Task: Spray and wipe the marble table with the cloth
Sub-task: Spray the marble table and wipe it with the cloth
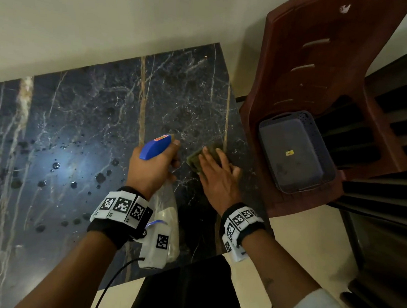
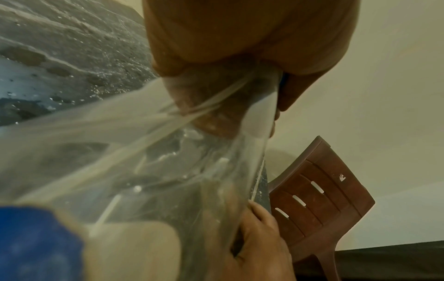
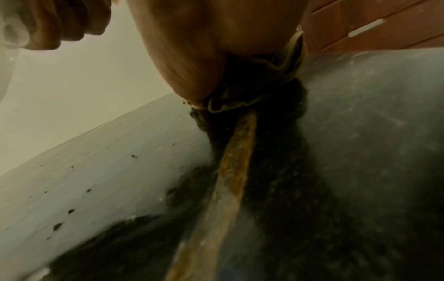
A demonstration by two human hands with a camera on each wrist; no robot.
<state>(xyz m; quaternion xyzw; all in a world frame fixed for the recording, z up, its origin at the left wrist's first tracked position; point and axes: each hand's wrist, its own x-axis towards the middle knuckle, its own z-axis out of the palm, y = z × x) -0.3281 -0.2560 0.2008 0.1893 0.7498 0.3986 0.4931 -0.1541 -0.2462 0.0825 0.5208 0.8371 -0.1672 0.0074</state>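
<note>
Left hand (image 1: 149, 172) grip clamped on the spray bottle (image 1: 156, 147) neck, finger near the trigger. Right hand (image 1: 216, 176) fingers flat, pressing the olive cloth (image 1: 198, 159) onto the marble surface (image 1: 86, 113) at 3 o'clock of the bottle, near the right edge. Bottle long axis runs 6-to-12: clear body toward the person, blue nozzle pointing 1 o'clock. Droplets sit at 9 o'clock, unwiped. Suggest: keep palm flat, even pressure, overlapping strokes from the edge toward the wet patch; hold bottle clear of the cloth path.
</note>
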